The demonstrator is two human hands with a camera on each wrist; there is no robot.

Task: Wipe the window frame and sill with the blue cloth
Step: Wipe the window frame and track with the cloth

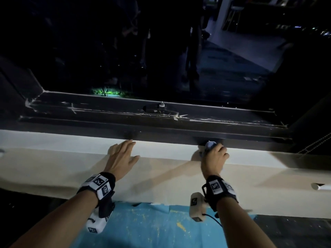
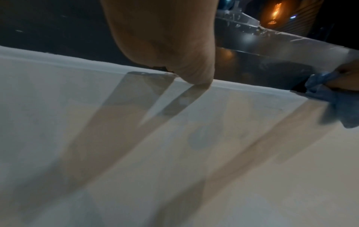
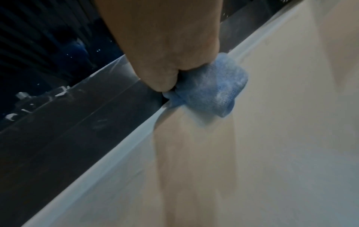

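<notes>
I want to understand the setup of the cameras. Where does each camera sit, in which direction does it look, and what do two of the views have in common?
Head: worn on the head, looks forward and down at the dark window frame and pale sill; both forearms show.
Left wrist: looks along the left hand, flat on the sill.
Right wrist: looks along the right hand, which grips the blue cloth at the frame's edge.
Shared: the left wrist view also catches the blue cloth at its right edge.

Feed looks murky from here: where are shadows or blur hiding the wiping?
Head view: glass black, the sill lit, long shadows run from both hands. Left wrist view: soft, shadow streaks under the left hand. Right wrist view: motion-blurred, yet the right hand and its blue cloth stay readable.
</notes>
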